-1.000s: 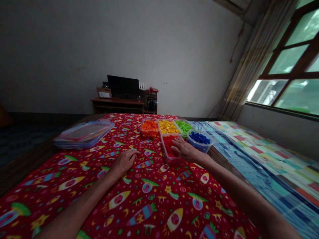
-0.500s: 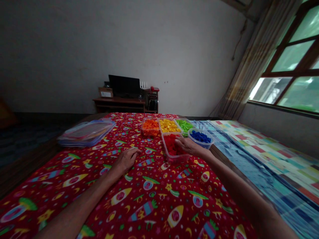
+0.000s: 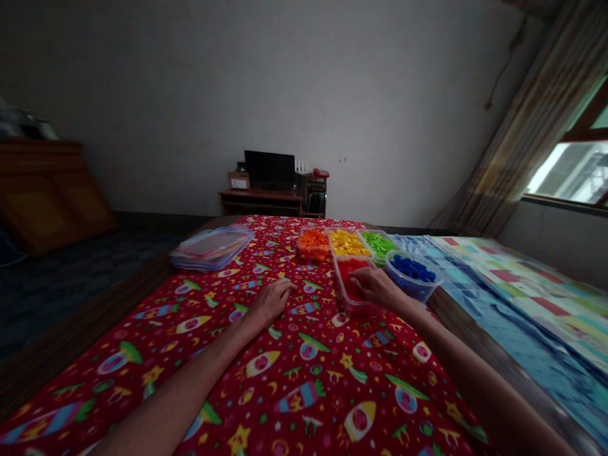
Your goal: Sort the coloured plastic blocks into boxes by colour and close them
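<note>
My left hand rests palm down on the red rocket-print cloth, fingers loosely curled and holding nothing. My right hand lies over the clear tub of red pieces, fingers dipped into it; what they grip, if anything, is hidden. Behind that tub stand tubs of orange pieces, yellow pieces and green pieces. A round tub of blue pieces sits just right of my right hand.
A stack of clear lids lies at the far left of the cloth. A patchwork blue and multicoloured cover lies to the right. A low desk with a monitor stands against the far wall. A curtained window is at right.
The view has swung left, so everything sits further right in frame. My right hand has drawn slightly back along the red tub. My left hand has stayed put.
</note>
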The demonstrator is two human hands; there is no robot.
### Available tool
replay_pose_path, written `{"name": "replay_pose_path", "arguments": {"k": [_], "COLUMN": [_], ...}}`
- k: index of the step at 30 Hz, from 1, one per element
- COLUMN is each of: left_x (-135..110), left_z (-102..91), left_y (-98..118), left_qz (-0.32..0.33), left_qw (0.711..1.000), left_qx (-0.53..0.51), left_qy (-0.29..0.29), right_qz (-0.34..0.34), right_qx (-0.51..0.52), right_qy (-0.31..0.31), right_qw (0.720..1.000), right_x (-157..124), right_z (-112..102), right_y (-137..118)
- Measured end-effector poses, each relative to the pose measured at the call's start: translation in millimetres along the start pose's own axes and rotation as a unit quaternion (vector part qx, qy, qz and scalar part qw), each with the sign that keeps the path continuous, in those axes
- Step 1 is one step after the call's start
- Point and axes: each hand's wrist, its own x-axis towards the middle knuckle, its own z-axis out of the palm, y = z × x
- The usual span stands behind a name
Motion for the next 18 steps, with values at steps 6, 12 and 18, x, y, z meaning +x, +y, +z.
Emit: {"name": "replay_pose_path", "arguments": {"k": [6, 12, 18], "left_x": [0.8, 7.7, 23.5], "left_z": [7.9, -16.2, -85.7], "left_y": [-6.0, -9.8, -45.9], "left_qz": [0.014, 0.044, -0.022], "left_qw": [1.000, 0.998, 0.964], "left_qx": [-0.011, 0.022, 0.216], "left_qy": [0.021, 0.047, 0.157], "right_qz": [0.074, 0.086, 0.048], "right_qx": [0.010, -0.004, 0.032], "right_qy": [0.094, 0.157, 0.182], "right_qw": [0.993, 0.984, 0.982], "right_x": [-6.0, -4.4, -5.8], "right_z": [-6.6, -5.0, -18.3], "right_y": [-1.3, -1.2, -16.0]}}
